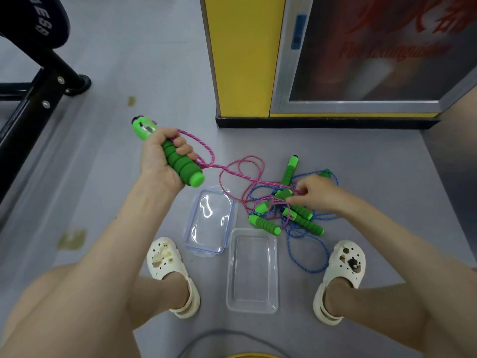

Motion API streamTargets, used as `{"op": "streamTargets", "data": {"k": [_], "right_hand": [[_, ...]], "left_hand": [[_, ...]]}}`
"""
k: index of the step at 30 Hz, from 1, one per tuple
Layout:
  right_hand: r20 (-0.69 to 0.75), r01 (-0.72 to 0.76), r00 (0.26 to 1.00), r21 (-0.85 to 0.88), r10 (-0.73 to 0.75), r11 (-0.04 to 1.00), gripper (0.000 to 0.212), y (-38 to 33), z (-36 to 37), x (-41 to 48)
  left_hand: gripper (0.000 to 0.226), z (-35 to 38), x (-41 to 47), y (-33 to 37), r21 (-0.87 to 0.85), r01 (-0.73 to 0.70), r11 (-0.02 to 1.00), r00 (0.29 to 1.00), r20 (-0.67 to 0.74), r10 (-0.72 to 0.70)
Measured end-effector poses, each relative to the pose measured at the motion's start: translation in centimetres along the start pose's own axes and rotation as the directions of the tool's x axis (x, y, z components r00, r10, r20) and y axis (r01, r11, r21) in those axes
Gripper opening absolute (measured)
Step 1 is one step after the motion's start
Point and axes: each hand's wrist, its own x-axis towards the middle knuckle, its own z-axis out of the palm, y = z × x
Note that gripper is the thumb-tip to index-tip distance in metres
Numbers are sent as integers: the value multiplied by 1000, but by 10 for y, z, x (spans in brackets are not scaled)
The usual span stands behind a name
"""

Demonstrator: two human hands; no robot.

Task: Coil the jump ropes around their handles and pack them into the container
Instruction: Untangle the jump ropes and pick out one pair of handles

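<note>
My left hand (161, 157) is raised above the floor and grips a green foam jump-rope handle (184, 169) with a counter at its top end. A pink rope (242, 174) runs from that handle down to a tangled heap on the floor. My right hand (313, 193) reaches into the heap and pinches the pink rope. The heap holds several green handles (264, 223) and a blue rope (302, 251). An open clear container (231, 304) lies between my feet, and its lid (188, 241) lies to the left of it.
My two white clogs (164, 257) (347, 262) flank the container. A black metal frame (33, 99) stands at the left. A yellow post (242, 55) and a cabinet with a glass door (382, 55) stand behind the heap.
</note>
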Motion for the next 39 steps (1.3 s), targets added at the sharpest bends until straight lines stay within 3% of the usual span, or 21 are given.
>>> {"op": "streamTargets", "data": {"k": [2, 4, 6, 8, 10, 13, 18, 23, 25, 28, 30, 31, 33, 34, 36, 39], "right_hand": [[-32, -103, 994, -76, 101, 992, 46, 7, -2, 1], [-178, -162, 974, -107, 141, 981, 39, 9, -5, -1], [-300, -138, 941, 83, 157, 987, 40, 4, -11, -3], [-257, -42, 947, 494, 192, 868, 42, -6, -18, -6], [-183, 43, 974, 730, 135, 682, 41, -21, -25, -11], [-169, 159, 985, 824, -32, 544, 41, -39, -34, -19], [-199, 245, 967, 891, -157, 381, 40, -56, -27, -13], [-312, 341, 940, 852, -139, 397, 37, -52, -28, -8], [-324, 322, 943, 833, -75, 451, 36, -44, -29, -7], [-262, 143, 964, 653, 44, 744, 27, -32, -26, -2], [-115, 38, 993, 395, 8, 918, 19, -32, -17, -1], [-15, 37, 999, 302, -34, 952, 28, -36, -10, -3], [105, 84, 987, 295, -119, 952, 42, -45, 3, -6], [113, 103, 983, 319, -146, 942, 36, -48, 9, -7], [69, 133, 985, 280, -158, 951, 23, -49, 14, -5], [18, 94, 995, 153, -98, 984, 28, -36, 9, -2]], "left_hand": [[29, -8, 2, 8, -10, -7, 1000, 998, -55, 7], [28, -13, 1, 11, 12, 7, 1000, 995, -102, -5], [28, -16, 0, 9, 81, 39, 996, 992, -126, -28], [28, -14, -2, 3, 204, 99, 974, 991, -107, -78], [26, -9, -4, -9, 349, 150, 925, 988, -74, -132], [16, 4, -9, -35, 510, 139, 849, 990, -45, -134], [18, 34, -26, -67, 652, 80, 754, 952, 175, -252], [23, 50, -28, -79, 762, -153, 629, 971, 233, -46], [19, 49, -29, -78, 728, -177, 662, 975, 223, 15], [16, 46, -27, -72, 623, -157, 767, 974, 227, 16], [18, 47, -27, -68, 538, -135, 832, 964, 266, -16], [19, 48, -28, -66, 497, -119, 860, 955, 294, -38], [27, 50, -31, -65, 427, -78, 901, 934, 348, -84], [32, 51, -33, -65, 396, -56, 916, 926, 364, -101], [30, 51, -35, -61, 334, -23, 942, 918, 380, -112], [16, 49, -34, -48, 214, -27, 976, 928, 367, -55]]}}
